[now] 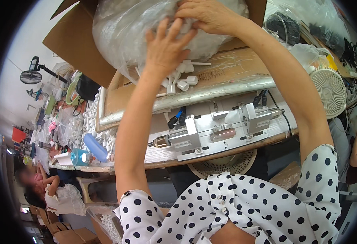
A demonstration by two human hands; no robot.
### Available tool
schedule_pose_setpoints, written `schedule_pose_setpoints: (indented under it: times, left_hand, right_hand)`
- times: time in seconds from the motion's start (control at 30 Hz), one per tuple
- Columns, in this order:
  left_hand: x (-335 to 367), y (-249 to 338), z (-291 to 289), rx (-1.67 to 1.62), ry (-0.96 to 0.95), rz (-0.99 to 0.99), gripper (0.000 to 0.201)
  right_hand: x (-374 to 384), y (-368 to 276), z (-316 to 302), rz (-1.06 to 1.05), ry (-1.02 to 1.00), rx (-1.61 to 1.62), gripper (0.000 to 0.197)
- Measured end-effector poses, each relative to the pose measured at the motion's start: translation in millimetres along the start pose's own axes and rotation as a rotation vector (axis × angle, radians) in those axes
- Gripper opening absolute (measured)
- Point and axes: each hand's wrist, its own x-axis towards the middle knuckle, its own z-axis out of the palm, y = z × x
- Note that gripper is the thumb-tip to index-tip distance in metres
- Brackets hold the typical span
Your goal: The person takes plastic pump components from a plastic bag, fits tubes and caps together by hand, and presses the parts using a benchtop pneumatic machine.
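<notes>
Plastic bag (123, 34), one, in one carton (77, 46); two hands (165, 53) at it, left spread open, right half-curled, its hold unclear

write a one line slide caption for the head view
Left hand and right hand at a clear plastic bag in an open cardboard box, beyond a metal fixture.

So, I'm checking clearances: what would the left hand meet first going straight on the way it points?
Probably the clear plastic bag, just beyond the left hand; whether its fingers already touch it is hard to tell.
</notes>
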Motion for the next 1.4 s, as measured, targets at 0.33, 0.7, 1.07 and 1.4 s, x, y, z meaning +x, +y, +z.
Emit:
schedule_pose_setpoints:
  times: [0.33, 0.7, 1.07, 1.4]
  left_hand:
    - [38.9, -56.4, 7.4, -0.305, -0.139, -0.155, 0.046]
    - [36.3, -50.1, 18.0, -0.227, -0.069, -0.168, 0.047]
    - [32.5, -44.6, 20.0, -0.194, -0.098, -0.202, 0.044]
    - [25.2, -42.6, 23.6, -0.257, -0.094, -0.236, 0.043]
  right_hand:
    - [-44.9, -43.4, 5.2, 0.227, 0.103, 0.02, 0.015]
    - [-23.4, -69.2, 58.0, 1.084, 0.117, 0.208, 0.028]
    - [-28.7, -83.9, 51.7, 1.084, 0.082, 0.359, 0.012]
    - [-43.4, -86.1, 52.3, 0.771, 0.166, 0.092, 0.012]
